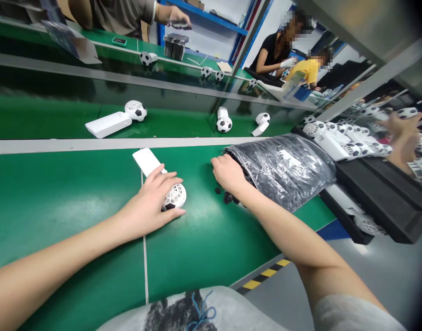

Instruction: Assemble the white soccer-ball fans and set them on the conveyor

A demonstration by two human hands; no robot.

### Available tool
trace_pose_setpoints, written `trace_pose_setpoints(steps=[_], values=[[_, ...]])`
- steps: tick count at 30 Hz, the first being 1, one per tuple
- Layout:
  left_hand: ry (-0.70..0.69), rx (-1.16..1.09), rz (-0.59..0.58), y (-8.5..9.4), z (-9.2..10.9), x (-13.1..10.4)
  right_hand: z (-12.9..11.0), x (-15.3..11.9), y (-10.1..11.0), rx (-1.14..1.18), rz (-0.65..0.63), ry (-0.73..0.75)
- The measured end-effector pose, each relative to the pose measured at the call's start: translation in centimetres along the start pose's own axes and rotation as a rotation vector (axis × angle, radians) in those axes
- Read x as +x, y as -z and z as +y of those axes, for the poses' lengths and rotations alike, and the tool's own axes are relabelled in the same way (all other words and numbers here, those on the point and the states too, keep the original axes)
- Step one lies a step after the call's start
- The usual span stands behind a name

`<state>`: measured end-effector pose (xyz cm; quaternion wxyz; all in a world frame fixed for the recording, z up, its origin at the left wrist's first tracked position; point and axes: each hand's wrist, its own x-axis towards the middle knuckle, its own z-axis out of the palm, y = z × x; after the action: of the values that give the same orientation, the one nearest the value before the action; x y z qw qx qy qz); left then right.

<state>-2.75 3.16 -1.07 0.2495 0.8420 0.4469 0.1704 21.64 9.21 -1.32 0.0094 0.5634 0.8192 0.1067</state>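
My left hand (152, 197) lies over a white football-headed device (176, 196), fingers on one side of the ball and thumb on the other. The flat white handle (147, 162) of that device sticks out beyond the fingers on the green bench. My right hand (228, 172) is at the mouth of a clear plastic bag (283, 168) filled with dark contents. Its fingers are curled, and what they hold is hidden. Small black pieces (228, 197) lie just below that hand, by the bag's opening.
On the green belt (179, 122) beyond the pale rail lie several football-headed devices (135, 111). Black trays (379, 193) with more of them stand at the right. Across the line a person's hand (179, 18) holds something; other people sit at the upper right.
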Motion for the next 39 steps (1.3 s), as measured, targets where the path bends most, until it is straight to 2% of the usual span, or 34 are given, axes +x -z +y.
trace_pose_setpoints(steps=[2,4,7,9,15,18,21,27,31,36,39], values=[[-0.046,-0.053,-0.064,0.4,-0.2,0.2,-0.2,-0.4,0.6,0.122,0.022,-0.009],[-0.082,-0.090,-0.174,1.2,-0.6,0.4,-0.9,-1.1,1.5,0.410,0.024,0.033],[-0.075,-0.084,-0.274,2.5,-1.0,0.8,-2.6,-2.7,3.1,0.859,-0.047,0.180],[-0.076,-0.069,-0.287,2.9,-1.0,1.1,-3.7,-3.6,3.9,0.973,-0.095,0.258],[-0.200,-0.079,-0.281,2.9,-0.9,1.8,-5.0,-4.2,5.1,0.903,-0.099,0.409],[-0.225,-0.073,-0.294,2.8,-1.1,1.7,-4.9,-4.3,5.0,0.967,-0.115,0.340],[-0.179,-0.059,-0.304,2.8,-1.3,1.3,-5.0,-4.6,4.9,1.049,-0.189,0.264],[-0.152,-0.083,-0.375,3.3,-1.8,1.1,-5.3,-4.8,5.3,0.972,-0.154,0.361],[-0.176,-0.113,-0.335,3.6,-2.3,1.4,-5.0,-4.8,5.1,1.064,-0.202,0.324],[-0.210,-0.108,-0.313,3.4,-2.0,1.4,-5.2,-4.7,4.7,1.027,-0.042,0.367],[-0.156,-0.102,-0.303,2.9,-1.4,1.1,-5.7,-4.6,4.3,1.079,-0.043,0.308]])
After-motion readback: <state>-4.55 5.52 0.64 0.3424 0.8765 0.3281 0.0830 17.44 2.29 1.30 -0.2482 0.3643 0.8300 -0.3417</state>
